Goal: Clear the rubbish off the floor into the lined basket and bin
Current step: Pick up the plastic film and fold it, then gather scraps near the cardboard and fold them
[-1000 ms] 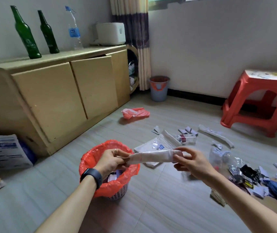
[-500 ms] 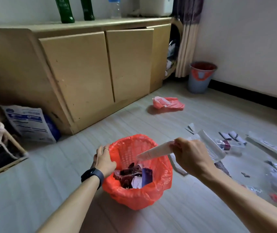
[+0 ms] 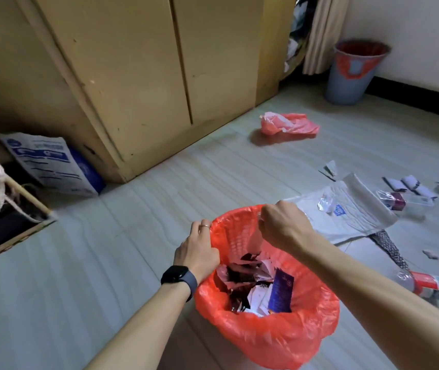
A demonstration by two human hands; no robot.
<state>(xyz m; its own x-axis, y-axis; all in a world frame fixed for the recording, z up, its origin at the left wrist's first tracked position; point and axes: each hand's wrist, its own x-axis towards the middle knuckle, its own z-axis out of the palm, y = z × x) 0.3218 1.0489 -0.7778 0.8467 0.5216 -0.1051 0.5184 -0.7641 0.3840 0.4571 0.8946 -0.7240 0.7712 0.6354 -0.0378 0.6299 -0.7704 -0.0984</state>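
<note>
Left grip [image 3: 199, 249] clamped on red-lined basket [image 3: 266, 340] rim, right grip [image 3: 283, 228] clenched on pale paper [image 3: 260, 235], purple circled-S packet [image 3: 281, 292] inside

Basket [image 3: 266, 340]: upright, red liner, part full of wrappers.
Bin [image 3: 346, 81]: blue, red-lined, by wall.
Paper roll [image 3: 260, 226]: pale, over basket, mostly hidden.
Loose: pink bag [image 3: 290, 125], mailer [image 3: 351, 212], bottle [image 3: 431, 284].

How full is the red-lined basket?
Partly full: wrappers and paper scraps sit low inside the lined basket, well below its rim.
</note>
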